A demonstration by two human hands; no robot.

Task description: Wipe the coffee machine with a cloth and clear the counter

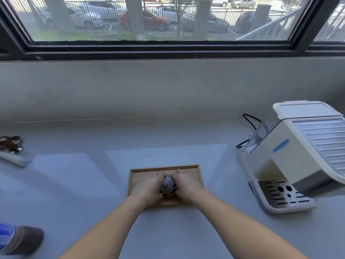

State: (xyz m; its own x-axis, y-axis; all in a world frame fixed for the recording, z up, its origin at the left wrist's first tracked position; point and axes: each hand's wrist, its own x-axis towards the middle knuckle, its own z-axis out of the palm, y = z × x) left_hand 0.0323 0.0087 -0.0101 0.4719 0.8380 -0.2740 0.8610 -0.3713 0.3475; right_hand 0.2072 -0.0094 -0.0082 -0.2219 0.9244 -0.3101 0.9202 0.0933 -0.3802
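A crumpled grey cloth (167, 184) is bunched between my left hand (147, 189) and my right hand (184, 185), both closed on it over a shallow wooden tray (197, 171) in the middle of the grey counter (74, 184). Most of the cloth is hidden by my fingers. The cream coffee machine (291, 156) stands at the right, well apart from my hands, with its perforated drip tray (283, 196) facing forward and a strip of blue tape on its side.
A black power cord (249, 126) runs behind the machine. At the left edge lies a portafilter with coffee grounds (11, 146) on a white base. A container with a blue label and dark contents (20, 239) lies at the bottom left. A window ledge rises behind the counter.
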